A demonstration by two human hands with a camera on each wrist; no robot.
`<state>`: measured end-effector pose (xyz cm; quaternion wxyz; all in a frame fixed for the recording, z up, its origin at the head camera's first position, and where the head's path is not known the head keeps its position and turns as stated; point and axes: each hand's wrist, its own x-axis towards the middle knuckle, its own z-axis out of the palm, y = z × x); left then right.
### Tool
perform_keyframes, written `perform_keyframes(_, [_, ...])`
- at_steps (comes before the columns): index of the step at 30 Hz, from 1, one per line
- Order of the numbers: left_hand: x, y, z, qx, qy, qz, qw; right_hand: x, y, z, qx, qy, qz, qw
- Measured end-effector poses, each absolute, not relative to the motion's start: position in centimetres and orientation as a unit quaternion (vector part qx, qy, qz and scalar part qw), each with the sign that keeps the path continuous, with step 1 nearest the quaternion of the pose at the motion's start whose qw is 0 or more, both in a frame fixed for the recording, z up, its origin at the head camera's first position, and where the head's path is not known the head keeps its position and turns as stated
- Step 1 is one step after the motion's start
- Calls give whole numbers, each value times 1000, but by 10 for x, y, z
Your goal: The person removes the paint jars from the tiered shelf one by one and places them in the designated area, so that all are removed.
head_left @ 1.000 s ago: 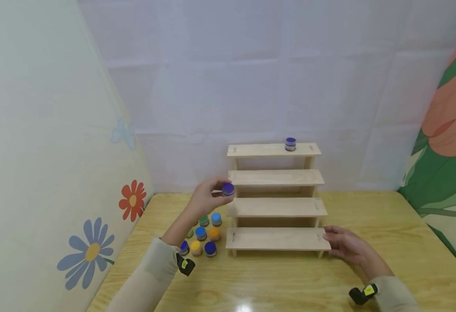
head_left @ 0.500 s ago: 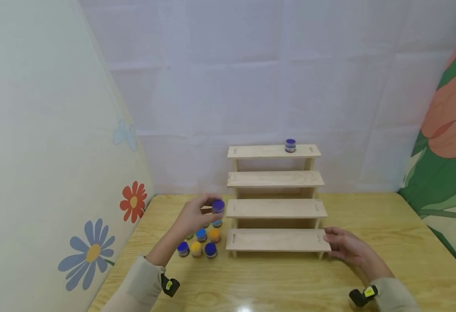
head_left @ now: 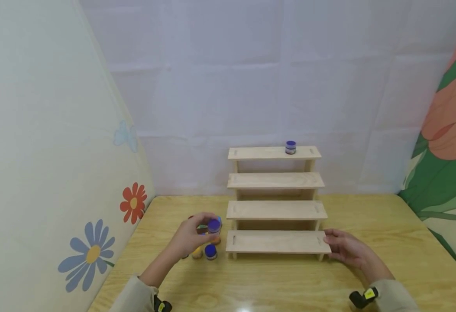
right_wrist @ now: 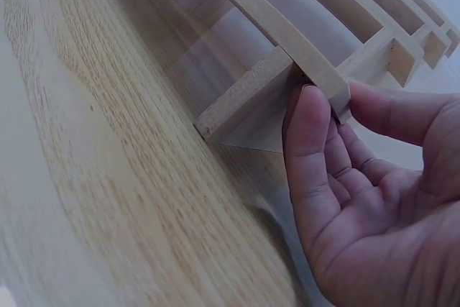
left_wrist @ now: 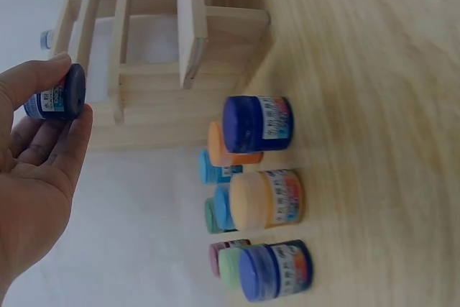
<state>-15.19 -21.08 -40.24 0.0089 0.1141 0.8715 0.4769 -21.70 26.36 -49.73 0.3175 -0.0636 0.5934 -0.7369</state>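
Between thumb and fingers, my left hand [head_left: 190, 237] holds a small paint jar [head_left: 214, 226] with a dark blue-purple lid, above the group of jars left of the stand. In the left wrist view that paint jar [left_wrist: 59, 97] is tilted sideways and apart from the others. My right hand [head_left: 348, 248] pinches the right end of the lowest step of a four-tier wooden stand [head_left: 276, 242]; the right wrist view shows thumb and forefinger on the board's edge [right_wrist: 316, 70]. One purple-lidded jar [head_left: 290, 147] stands on the top step.
Under and beside my left hand, several paint jars stand on the wooden table [head_left: 282, 284]: a dark blue jar [left_wrist: 257, 124], a yellow jar [left_wrist: 267, 199], an orange jar [left_wrist: 219, 147], others light blue and green. A white sheet [head_left: 212, 86] hangs behind.
My left hand has moved down and left with the paint jar, away from the stand's middle steps to over the jar group. The right hand has stayed on the lowest step.
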Motion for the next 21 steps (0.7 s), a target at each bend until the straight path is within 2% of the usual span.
perform_keyframes(5, [-144,-218,-412,101,866,488,32,-217,263,-500,-62,587,-743,317])
perform_keyframes(21, [-122,-239,-439,88,869,483,60,-219,265,-503,-59,582,-746,320])
